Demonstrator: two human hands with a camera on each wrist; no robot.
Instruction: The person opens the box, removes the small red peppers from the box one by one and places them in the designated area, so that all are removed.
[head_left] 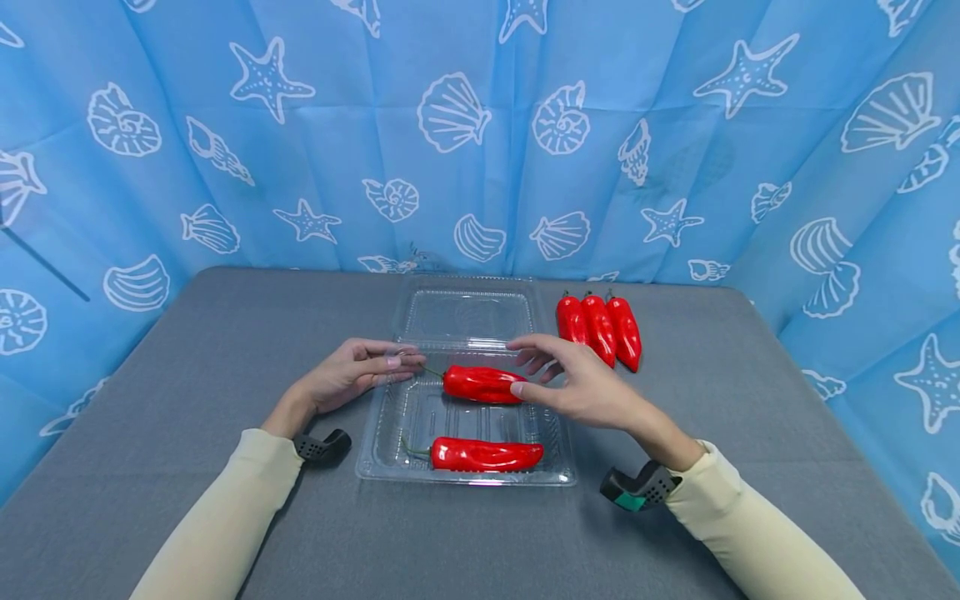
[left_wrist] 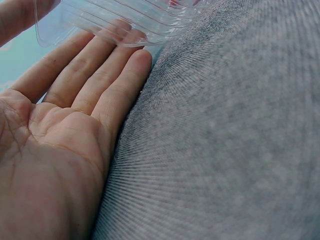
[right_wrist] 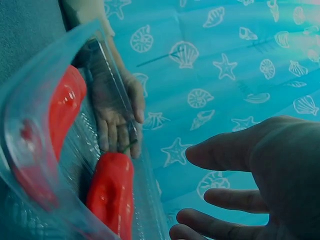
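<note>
A clear plastic container [head_left: 465, 479] stands on the grey table with its hinged lid folded back. Inside lie two red peppers with green stems: the nearer pepper [head_left: 486, 454] along the front wall, the farther pepper [head_left: 482, 385] behind it. My left hand [head_left: 348, 375] pinches the container's left rim, thumb above and fingers beneath; the left wrist view shows the fingers [left_wrist: 115, 85] partly behind the clear plastic. Over the container's right side, my right hand [head_left: 581, 383] has its fingers spread beside the farther pepper. In the right wrist view nothing is between them.
Three more red peppers [head_left: 600, 329] lie side by side on the table, behind and right of the container. The raised lid [head_left: 468, 312] reaches toward the table's back edge. A blue curtain [head_left: 480, 167] with white shells and starfish hangs behind the table.
</note>
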